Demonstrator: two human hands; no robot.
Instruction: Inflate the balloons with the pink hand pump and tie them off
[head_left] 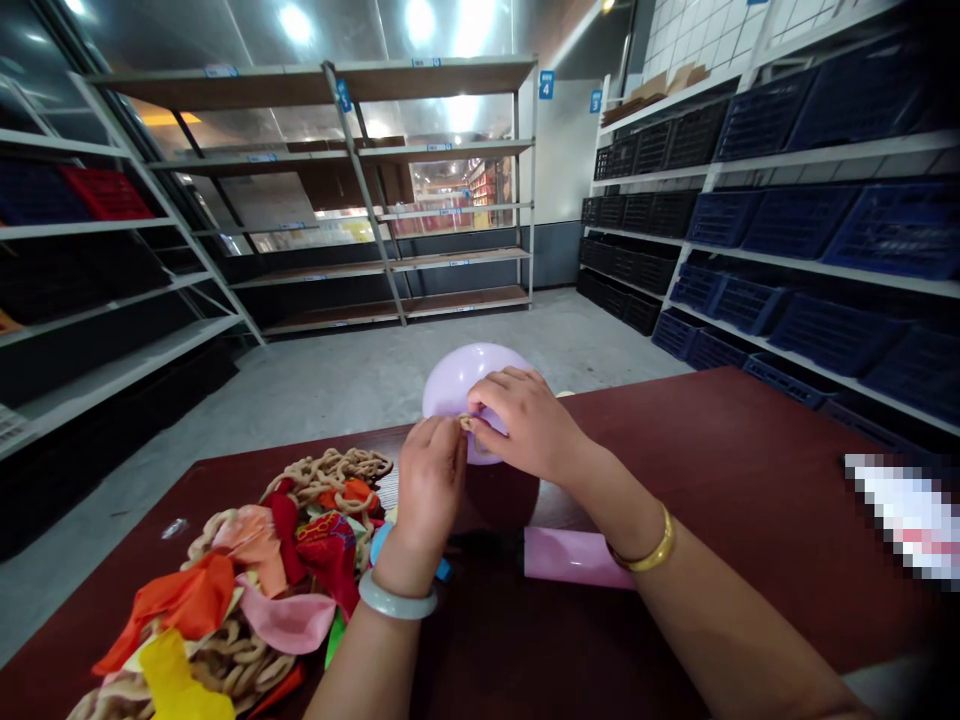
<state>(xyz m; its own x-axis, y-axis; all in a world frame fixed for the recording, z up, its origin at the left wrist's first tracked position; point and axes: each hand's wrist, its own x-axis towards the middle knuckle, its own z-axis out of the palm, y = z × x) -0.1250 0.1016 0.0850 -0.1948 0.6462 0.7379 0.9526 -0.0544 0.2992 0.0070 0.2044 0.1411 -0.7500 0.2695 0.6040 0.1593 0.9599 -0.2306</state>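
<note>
An inflated light-purple balloon (474, 368) is just beyond my hands, over the table's far edge. My left hand (433, 468) is closed, its fingertips pinched at the balloon's near side. From the right, my right hand (525, 415) curls its thumb and forefinger toward the same spot, pinching there. A small tan twisted bit (466, 423) shows between the fingertips; whether it is cord or the balloon's neck I cannot tell. Below my right wrist lies a pink cylinder (574, 557) with a dark end.
A pile of flat balloons (289, 595) in several colours, mixed with tan twisted coils (330, 478), covers the left of the dark red table (697, 450). A blurred white item (904, 520) is at the right. Shelving (442, 150) stands behind, with blue crates (780, 225) to the right.
</note>
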